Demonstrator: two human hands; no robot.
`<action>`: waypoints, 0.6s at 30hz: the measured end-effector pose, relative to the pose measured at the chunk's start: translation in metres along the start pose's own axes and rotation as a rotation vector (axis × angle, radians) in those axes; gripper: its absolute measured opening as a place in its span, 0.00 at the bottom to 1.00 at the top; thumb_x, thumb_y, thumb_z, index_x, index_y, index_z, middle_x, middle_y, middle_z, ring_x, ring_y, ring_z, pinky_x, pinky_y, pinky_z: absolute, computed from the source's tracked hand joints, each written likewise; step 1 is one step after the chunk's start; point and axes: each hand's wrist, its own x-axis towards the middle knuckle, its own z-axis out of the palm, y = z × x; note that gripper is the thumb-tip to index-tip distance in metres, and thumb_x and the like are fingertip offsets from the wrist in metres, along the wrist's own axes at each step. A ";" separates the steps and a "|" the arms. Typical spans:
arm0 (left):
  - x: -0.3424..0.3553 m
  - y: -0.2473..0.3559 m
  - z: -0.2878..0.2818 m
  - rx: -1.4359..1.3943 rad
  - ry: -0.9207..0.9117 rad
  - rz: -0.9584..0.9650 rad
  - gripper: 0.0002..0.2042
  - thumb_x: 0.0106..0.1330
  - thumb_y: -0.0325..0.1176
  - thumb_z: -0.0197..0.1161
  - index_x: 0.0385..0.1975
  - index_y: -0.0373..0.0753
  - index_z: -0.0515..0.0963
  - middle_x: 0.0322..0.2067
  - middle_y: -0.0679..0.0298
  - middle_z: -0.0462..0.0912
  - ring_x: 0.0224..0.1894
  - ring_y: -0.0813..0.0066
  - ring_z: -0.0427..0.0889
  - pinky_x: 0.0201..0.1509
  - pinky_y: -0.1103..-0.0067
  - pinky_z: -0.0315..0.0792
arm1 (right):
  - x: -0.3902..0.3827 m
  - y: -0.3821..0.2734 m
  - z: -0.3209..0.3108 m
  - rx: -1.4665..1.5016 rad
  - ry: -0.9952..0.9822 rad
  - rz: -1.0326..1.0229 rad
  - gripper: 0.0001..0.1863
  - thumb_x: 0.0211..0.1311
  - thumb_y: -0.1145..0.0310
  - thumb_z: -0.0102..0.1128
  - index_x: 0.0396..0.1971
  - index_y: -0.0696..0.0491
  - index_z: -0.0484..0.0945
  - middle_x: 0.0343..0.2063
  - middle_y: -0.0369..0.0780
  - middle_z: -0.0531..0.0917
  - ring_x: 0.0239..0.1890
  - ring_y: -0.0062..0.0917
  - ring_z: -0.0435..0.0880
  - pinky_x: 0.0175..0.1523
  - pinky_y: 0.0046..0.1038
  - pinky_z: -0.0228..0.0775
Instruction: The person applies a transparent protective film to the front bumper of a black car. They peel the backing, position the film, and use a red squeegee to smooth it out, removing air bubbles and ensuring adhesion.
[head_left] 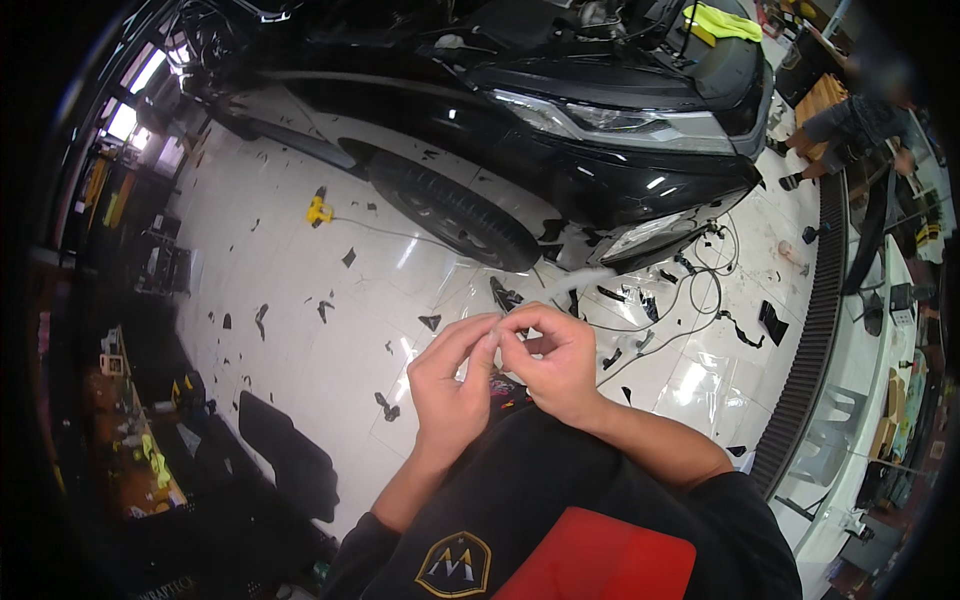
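In front of my chest, my left hand (453, 375) and my right hand (560, 368) meet with their fingertips pinched together. A thin, whitish translucent strip (585, 281) runs from the pinched fingers up to the right; it looks like a piece of clear film or tape, and it is blurred. The exact point where each finger grips it is hidden. Beyond my hands stands a black car (420, 110), with its front wheel (455, 212) turned and its headlight (620, 125) facing me.
Dark scraps (772, 323) litter the pale tiled floor. A yellow corded tool (320, 209) lies left of the wheel, and its cable loops near the bumper. A drain grate (808, 370) runs along the right. Another person (862, 130) stands at the far right. A cluttered shelf (150, 430) is at left.
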 end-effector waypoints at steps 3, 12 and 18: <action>0.002 -0.013 -0.009 0.101 0.027 0.077 0.09 0.73 0.23 0.63 0.48 0.28 0.85 0.45 0.50 0.88 0.47 0.64 0.89 0.54 0.75 0.81 | 0.006 0.006 0.004 -0.034 -0.030 -0.001 0.05 0.65 0.79 0.66 0.40 0.60 0.85 0.36 0.37 0.86 0.37 0.14 0.84 0.34 0.17 0.77; 0.009 -0.011 -0.018 0.184 0.032 -0.006 0.07 0.75 0.24 0.59 0.41 0.28 0.84 0.42 0.55 0.87 0.40 0.72 0.87 0.41 0.79 0.83 | 0.005 0.019 0.000 -0.016 -0.069 -0.039 0.04 0.67 0.82 0.62 0.40 0.63 0.82 0.40 0.39 0.83 0.39 0.17 0.83 0.39 0.20 0.82; 0.015 -0.037 0.010 -0.058 0.064 -0.028 0.08 0.81 0.30 0.53 0.42 0.32 0.75 0.34 0.66 0.77 0.33 0.83 0.76 0.34 0.82 0.75 | 0.018 0.032 -0.010 0.153 -0.062 -0.060 0.05 0.68 0.85 0.56 0.40 0.63 0.78 0.43 0.40 0.80 0.41 0.18 0.81 0.41 0.22 0.85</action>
